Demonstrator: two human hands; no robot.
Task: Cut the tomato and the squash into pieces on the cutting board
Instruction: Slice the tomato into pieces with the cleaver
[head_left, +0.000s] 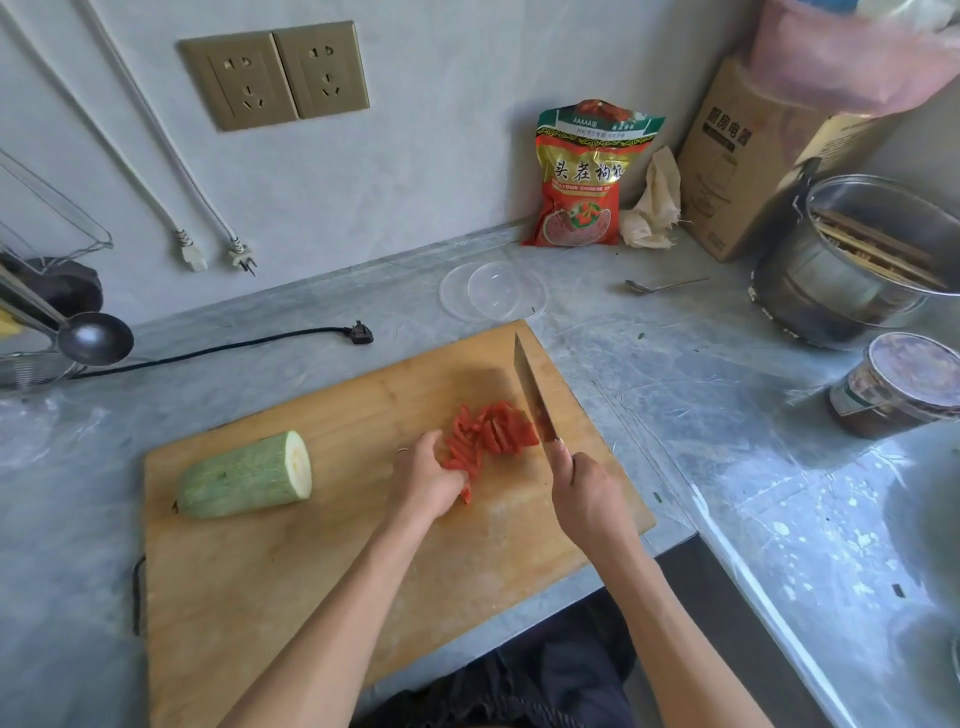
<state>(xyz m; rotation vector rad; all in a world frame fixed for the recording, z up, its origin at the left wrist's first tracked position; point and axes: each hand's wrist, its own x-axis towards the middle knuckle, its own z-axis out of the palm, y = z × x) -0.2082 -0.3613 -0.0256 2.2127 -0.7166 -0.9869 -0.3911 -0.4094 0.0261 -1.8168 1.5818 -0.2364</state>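
While the right hand (589, 499) grips the handle of a knife (535, 397), its fingers wrapped tight around it, the blade stands edge-down on the cutting board (322, 551) against the right side of the tomato (488, 434). That tomato lies near the middle of the board as a loose heap of red strips and slices. The left hand (428, 480) rests on the near-left part of the heap, fingers curled down onto the pieces and holding them in place; the fingertips themselves are hidden under the hand. Well apart from it, on the left half of the board, the squash (244, 475) lies on its side, pale green, uncut apart from a flat cut end facing right. The board sits at an angle on the grey marbled desk (675, 374). Behind the board lie two clear plastic lids (493, 297), a black plug (361, 332) with its cord, and a spoon (662, 285). A red snack bag (589, 176) leans against the wall, and a steel pot (852, 260) stands at the right.
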